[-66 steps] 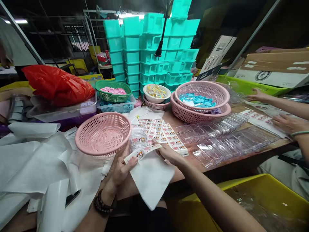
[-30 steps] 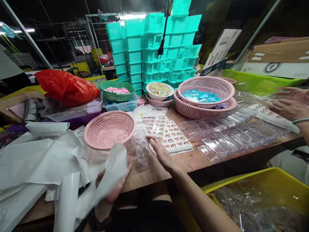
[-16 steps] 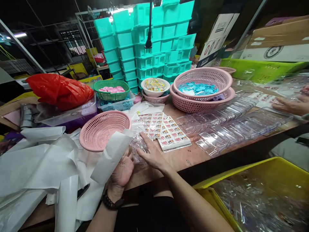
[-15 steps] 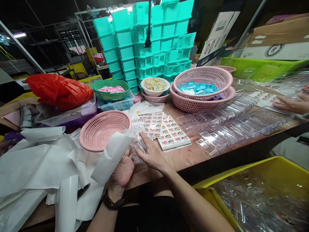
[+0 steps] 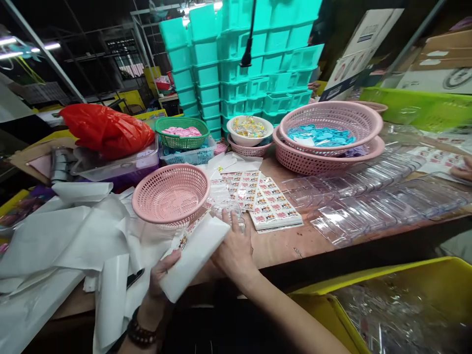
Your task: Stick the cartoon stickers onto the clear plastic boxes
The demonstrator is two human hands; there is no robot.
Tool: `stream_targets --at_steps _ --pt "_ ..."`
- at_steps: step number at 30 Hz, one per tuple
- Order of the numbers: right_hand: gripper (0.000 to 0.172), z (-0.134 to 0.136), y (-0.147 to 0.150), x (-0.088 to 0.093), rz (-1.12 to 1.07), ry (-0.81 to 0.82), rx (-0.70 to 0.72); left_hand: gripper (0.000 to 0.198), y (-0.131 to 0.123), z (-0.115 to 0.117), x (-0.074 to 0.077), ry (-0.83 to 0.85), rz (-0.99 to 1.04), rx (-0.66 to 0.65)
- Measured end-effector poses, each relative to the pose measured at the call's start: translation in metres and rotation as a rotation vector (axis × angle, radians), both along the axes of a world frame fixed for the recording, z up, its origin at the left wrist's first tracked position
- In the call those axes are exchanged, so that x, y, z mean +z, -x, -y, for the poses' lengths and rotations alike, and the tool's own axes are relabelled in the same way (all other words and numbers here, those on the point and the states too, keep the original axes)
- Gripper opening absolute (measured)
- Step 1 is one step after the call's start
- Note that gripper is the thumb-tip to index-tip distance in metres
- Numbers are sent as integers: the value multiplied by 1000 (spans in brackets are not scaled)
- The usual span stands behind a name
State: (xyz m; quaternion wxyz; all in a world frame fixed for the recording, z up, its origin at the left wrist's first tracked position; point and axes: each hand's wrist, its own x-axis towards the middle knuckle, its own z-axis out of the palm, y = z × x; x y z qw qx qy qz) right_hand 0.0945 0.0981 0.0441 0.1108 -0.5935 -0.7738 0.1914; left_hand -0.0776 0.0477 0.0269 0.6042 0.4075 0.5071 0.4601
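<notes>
My left hand [image 5: 161, 273] grips a white backing sheet [image 5: 194, 255] with a printed sticker strip along its upper edge, near the table's front edge. My right hand [image 5: 233, 249] rests just right of that sheet, its fingers reaching to a small clear plastic case [image 5: 229, 211]; the fingertips are partly hidden. An empty pink basket [image 5: 171, 193] stands just behind the hands. Stacked sticker sheets [image 5: 266, 203] lie to the right of the basket.
Rows of clear plastic cases [image 5: 372, 196] cover the right of the table, where another person's hand [image 5: 462, 171] shows. Behind are larger pink baskets [image 5: 328, 140] with blue pieces, a white bowl [image 5: 250, 130], a green basket [image 5: 182, 132], a red bag [image 5: 106, 129]. White paper [image 5: 66, 241] lies left; a yellow bin [image 5: 391, 309] below right.
My left hand has turned the white sheet from upright to lying slanted across the table edge. My right hand has slid forward onto the clear case. The camera has shifted slightly left.
</notes>
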Motion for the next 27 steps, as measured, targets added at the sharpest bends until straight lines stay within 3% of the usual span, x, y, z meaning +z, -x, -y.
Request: stream_targets --at_steps 3,5,7,9,11,13,14,17,19,23,27 --pt "51 -5 -20 -2 -239 -54 -53 43 29 13 20 -4 3 1" --pt "35 -12 -38 6 -539 -72 -155 39 38 14 32 -79 -86 -104" --pt "38 -17 -52 19 -860 33 -210 31 41 11 41 -167 -192 -249" --pt "42 -15 -59 36 -1013 282 -100 27 40 6 48 -219 -240 -382" --pt "45 -7 -58 49 -977 520 68 23 36 4 53 -229 -268 -465" --pt "36 5 -53 57 -910 601 108 12 31 6 59 -243 -326 -437" --pt "30 11 -51 59 -900 582 76 15 28 8 62 -262 -369 -364" --pt "28 27 -49 58 -897 525 -23 56 17 13 70 -336 -470 -48" --pt "33 36 -50 53 -888 558 -32 63 8 13 73 -356 -494 -2" --pt "42 44 -59 41 -854 608 -47 18 -4 4 70 -267 -536 -328" --pt "33 45 -72 35 -819 479 0 21 -10 -4 68 -184 -594 -554"
